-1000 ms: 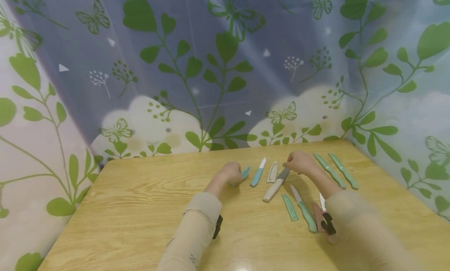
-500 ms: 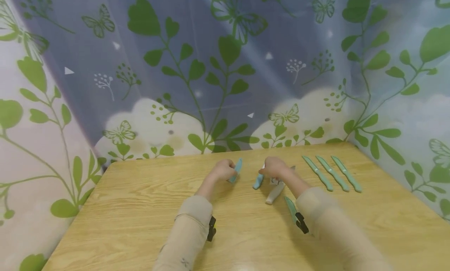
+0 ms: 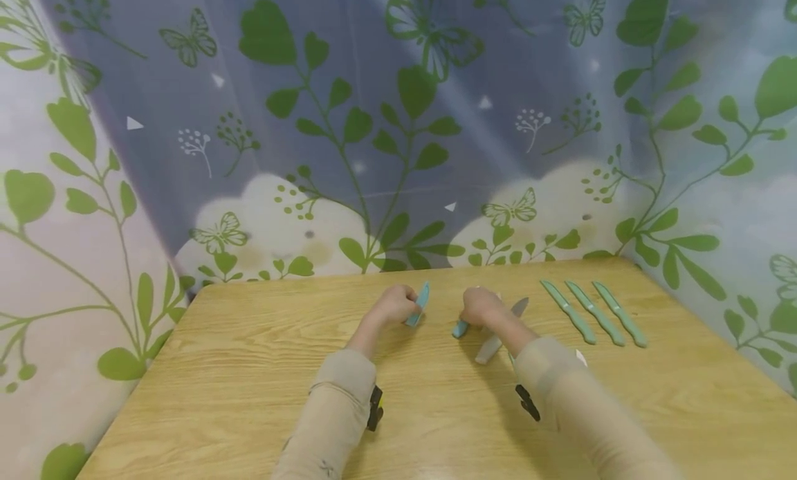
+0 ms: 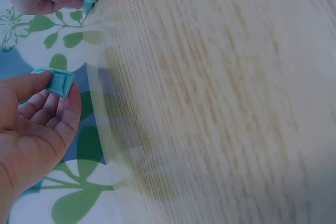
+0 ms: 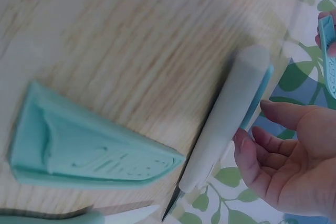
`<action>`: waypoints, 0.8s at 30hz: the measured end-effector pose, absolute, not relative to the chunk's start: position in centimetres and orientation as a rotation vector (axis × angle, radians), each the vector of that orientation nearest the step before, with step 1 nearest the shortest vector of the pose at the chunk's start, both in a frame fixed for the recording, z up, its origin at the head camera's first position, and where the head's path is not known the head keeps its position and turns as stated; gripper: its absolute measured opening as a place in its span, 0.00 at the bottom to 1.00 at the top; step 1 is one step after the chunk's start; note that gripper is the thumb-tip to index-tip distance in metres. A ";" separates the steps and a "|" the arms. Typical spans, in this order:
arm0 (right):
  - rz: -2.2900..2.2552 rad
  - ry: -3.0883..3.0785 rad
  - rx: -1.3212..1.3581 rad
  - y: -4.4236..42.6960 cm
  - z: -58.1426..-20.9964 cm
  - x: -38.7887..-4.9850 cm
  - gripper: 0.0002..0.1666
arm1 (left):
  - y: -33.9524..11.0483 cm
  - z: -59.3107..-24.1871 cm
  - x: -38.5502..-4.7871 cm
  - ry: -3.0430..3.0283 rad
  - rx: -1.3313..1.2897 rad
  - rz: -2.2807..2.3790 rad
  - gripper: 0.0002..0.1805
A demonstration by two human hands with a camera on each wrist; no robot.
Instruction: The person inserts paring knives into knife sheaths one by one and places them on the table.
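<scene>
My left hand [image 3: 396, 303] pinches a light blue knife sheath [image 3: 420, 306] between thumb and fingers, raised above the table; its open end faces the camera in the left wrist view. My right hand [image 3: 482, 306] has its thumb and fingertips on a blue-handled paring knife [image 3: 459, 328], whose blade the hand hides in the head view. Beside it, under the right forearm, lies a beige-handled knife [image 3: 490, 348] with a grey blade. Nearer the right wrist camera are an empty green sheath [image 5: 94, 150] and a green-handled knife [image 5: 52, 217], partly out of frame.
Three sheathed green knives [image 3: 594, 314] lie side by side at the right of the wooden table [image 3: 249, 376]. A white blade tip [image 3: 581, 357] shows beyond the right sleeve. A patterned curtain [image 3: 349, 120] hangs behind the table's far edge.
My right hand has moved left, from the beige-handled knife's blade to the blue knife. My left hand has shifted slightly left and turned the blue sheath more upright.
</scene>
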State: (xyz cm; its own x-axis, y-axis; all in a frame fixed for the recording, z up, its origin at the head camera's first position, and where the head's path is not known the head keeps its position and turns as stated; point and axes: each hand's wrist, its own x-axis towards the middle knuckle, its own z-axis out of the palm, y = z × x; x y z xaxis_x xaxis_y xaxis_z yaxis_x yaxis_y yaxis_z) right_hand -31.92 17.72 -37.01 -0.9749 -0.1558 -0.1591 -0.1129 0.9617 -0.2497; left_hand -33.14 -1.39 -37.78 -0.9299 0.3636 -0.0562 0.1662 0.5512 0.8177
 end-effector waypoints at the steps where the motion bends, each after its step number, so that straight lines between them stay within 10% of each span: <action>1: -0.352 2.928 -0.195 17.7 -37.1 -31.9 0.13 | -1.4 -37.9 -33.1 2.565 0.444 1.321 0.06; 24: -0.422 2.867 -0.267 17.3 -37.7 -31.6 0.07 | -1.7 -38.0 -33.0 2.603 0.452 1.294 0.07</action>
State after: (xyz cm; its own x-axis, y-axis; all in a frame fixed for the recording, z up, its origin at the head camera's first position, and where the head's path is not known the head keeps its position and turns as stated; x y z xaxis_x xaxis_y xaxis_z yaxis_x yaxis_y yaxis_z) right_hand -31.64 17.27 -37.68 -0.9567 -0.2118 -0.1999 -0.1453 0.9419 -0.3028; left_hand -33.04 -1.68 -38.02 -0.9334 0.3564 -0.0414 0.1823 0.5703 0.8010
